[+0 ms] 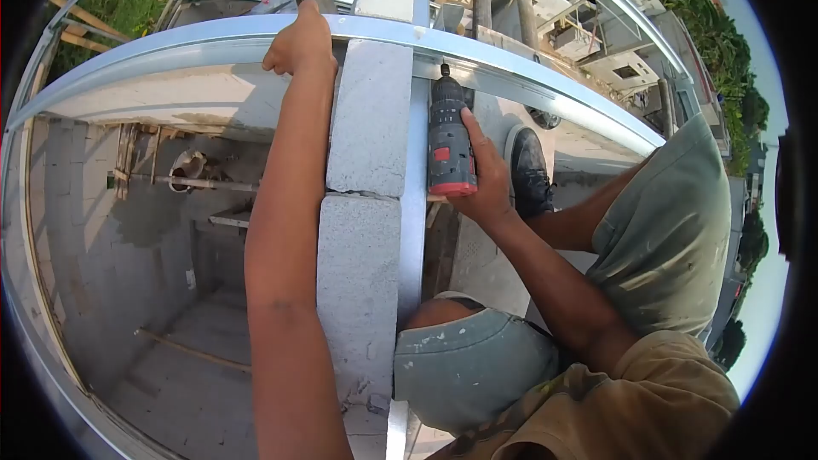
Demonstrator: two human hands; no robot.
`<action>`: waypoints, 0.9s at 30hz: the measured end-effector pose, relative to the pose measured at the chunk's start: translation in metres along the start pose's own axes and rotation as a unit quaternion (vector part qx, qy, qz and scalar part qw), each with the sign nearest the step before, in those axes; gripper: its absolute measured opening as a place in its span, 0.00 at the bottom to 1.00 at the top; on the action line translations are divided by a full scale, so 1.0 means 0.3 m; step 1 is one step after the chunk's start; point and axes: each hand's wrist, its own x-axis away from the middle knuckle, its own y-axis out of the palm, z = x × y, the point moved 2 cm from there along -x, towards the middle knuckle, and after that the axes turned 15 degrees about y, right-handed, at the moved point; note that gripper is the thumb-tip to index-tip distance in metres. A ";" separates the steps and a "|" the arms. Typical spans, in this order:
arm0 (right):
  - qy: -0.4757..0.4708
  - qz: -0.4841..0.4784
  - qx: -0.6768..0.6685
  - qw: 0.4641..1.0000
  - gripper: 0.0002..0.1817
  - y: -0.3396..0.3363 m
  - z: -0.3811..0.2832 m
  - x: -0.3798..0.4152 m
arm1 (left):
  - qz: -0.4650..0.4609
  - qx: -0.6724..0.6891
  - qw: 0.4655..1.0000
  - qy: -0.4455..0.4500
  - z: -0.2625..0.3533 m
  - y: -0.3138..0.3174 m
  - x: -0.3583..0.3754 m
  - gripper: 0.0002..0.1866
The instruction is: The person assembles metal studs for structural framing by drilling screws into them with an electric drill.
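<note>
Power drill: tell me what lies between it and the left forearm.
In the head view, pale blocks and a metal strip alongside them separate the power drill from the left forearm.

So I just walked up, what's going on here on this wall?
A person's right hand holds a power drill, its tip pointed at the side of a long metal beam. The left hand grips that beam near where it lies across the block wall. The drill is just to the right of the wall in view; whether it is running or the tip actually touches the metal is hard to tell.
</note>
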 end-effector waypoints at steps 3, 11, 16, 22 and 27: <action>-0.012 0.010 0.011 1.000 0.54 0.005 -0.013 -0.002 | -0.001 -0.006 1.000 0.000 0.003 -0.001 0.002 0.51; -0.025 0.015 0.010 1.000 0.56 0.003 -0.016 -0.010 | 0.005 -0.043 0.999 -0.001 0.000 -0.004 -0.012 0.55; -0.035 0.013 0.046 0.998 0.58 0.005 0.008 -0.022 | 0.009 -0.059 0.998 0.002 -0.008 0.008 -0.033 0.55; -0.009 -0.014 0.029 0.999 0.59 0.016 -0.032 -0.021 | 0.003 -0.061 0.998 -0.010 -0.017 0.006 -0.049 0.56; -0.010 -0.016 0.012 1.000 0.59 0.017 -0.041 -0.023 | -0.013 -0.013 1.000 -0.002 -0.015 0.000 -0.030 0.52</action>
